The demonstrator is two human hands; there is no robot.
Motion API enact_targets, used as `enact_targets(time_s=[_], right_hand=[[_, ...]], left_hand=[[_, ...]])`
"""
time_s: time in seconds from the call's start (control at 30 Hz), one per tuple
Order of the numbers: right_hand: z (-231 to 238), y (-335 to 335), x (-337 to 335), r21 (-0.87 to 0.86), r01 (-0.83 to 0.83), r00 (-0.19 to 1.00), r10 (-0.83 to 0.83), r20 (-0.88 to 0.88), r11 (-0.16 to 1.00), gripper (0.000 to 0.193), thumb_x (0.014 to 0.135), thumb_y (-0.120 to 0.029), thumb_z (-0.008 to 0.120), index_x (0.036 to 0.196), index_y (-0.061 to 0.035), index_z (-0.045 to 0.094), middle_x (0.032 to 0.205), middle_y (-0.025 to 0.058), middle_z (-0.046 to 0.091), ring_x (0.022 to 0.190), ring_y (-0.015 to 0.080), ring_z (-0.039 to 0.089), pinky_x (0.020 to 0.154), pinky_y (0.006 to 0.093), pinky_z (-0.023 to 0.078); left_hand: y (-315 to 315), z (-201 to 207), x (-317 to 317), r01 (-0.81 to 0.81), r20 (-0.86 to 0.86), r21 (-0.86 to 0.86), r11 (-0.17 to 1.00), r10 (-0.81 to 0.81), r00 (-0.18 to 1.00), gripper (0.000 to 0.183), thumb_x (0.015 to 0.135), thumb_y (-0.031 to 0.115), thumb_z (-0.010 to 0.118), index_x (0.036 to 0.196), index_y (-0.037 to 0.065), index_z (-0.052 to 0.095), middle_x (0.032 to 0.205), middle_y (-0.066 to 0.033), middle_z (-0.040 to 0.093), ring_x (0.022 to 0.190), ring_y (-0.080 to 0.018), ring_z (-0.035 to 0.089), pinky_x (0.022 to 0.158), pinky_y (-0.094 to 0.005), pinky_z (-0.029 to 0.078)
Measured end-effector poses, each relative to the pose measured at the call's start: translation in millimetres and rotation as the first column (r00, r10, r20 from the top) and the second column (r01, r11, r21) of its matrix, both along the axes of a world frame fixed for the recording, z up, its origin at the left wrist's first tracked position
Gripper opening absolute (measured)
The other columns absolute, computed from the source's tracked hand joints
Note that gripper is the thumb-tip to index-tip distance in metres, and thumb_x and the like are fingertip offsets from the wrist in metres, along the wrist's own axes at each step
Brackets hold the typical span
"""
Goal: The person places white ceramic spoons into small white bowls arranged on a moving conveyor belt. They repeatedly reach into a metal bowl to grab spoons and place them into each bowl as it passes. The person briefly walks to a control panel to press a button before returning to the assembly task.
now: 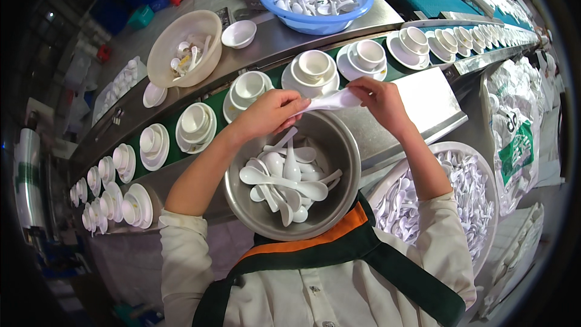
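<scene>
A white soup spoon (331,101), seemingly in a thin plastic sleeve, is stretched level between my two hands. My left hand (272,112) pinches its left end. At the other end, the fingers of my right hand (380,102) are closed on it. Below them a steel bowl (352,169) holds a loose pile of bare white spoons (289,175). Just beyond the spoon, white cups on stacked dishes (313,72) stand on a green conveyor belt (275,79).
Table settings line the belt both ways. A blue basin (366,6) of spoons and a beige basin (154,54) with mixed spoons stand behind it. At my right are a white tub (491,206) full of wrapped-looking spoons and a large plastic sack (514,127). A steel plate (433,100) juts out beside the belt.
</scene>
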State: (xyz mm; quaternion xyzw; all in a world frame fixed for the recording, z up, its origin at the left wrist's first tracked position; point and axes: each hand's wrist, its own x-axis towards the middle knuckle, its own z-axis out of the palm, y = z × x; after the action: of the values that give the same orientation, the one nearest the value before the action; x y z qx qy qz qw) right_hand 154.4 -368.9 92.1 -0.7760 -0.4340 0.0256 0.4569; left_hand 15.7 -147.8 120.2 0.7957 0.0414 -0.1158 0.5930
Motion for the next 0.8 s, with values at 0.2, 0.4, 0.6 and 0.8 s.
enact_targets(time_s=[0.2,0.4,0.6,0.8], right_hand=[[-60.3,2.0,60.1,-0.184,0.240,0.936,-0.277,-0.216,0.953,0.009,0.080,-0.005,0.058,0.082,0.0038,0.061,0.067,0.0140,0.064,0.053,0.0204,0.063,0.047,0.0314,0.052],[-82.9,25.6,69.8,-0.204,0.221,0.900,-0.280,-0.333,0.954,0.019,0.084,-0.014,0.058,0.083,0.0049,0.062,0.067,0.0134,0.064,0.058,0.0190,0.066,0.048,0.0288,0.054],[-23.7,27.2,29.9,0.076,-0.112,0.813,0.135,-0.566,0.991,0.027,0.091,-0.021,0.055,0.099,0.0029,0.063,0.084,0.0085,0.063,0.068,0.0137,0.063,0.056,0.0265,0.054],[-25.1,18.6,36.6,0.072,-0.124,0.787,0.142,-0.600,0.990,0.020,0.088,-0.012,0.057,0.099,0.0046,0.061,0.083,0.0073,0.062,0.068,0.0129,0.061,0.060,0.0253,0.054]], left_hand=[[5.9,-2.6,-2.5,-0.036,-0.035,-0.065,0.997,0.034,0.999,0.037,0.094,0.031,0.052,0.066,0.007,0.047,0.054,0.0044,0.043,0.043,-0.0030,0.038,0.040,-0.0196,0.029],[0.2,-3.7,-0.4,-0.002,-0.011,-0.098,0.995,0.001,1.000,0.034,0.093,0.027,0.053,0.066,0.007,0.049,0.055,0.0054,0.043,0.044,-0.0010,0.036,0.037,-0.0191,0.026],[1.1,0.2,1.4,-0.012,-0.014,-0.043,0.999,0.012,1.000,0.032,0.094,0.028,0.052,0.069,0.007,0.051,0.056,0.0049,0.045,0.043,-0.0020,0.037,0.040,-0.0195,0.029],[-6.9,-8.6,6.7,-0.260,0.213,0.225,0.939,0.213,0.953,0.036,0.088,0.037,0.059,0.073,0.004,0.057,0.057,0.0005,0.051,0.049,-0.0067,0.045,0.046,-0.0221,0.036]])
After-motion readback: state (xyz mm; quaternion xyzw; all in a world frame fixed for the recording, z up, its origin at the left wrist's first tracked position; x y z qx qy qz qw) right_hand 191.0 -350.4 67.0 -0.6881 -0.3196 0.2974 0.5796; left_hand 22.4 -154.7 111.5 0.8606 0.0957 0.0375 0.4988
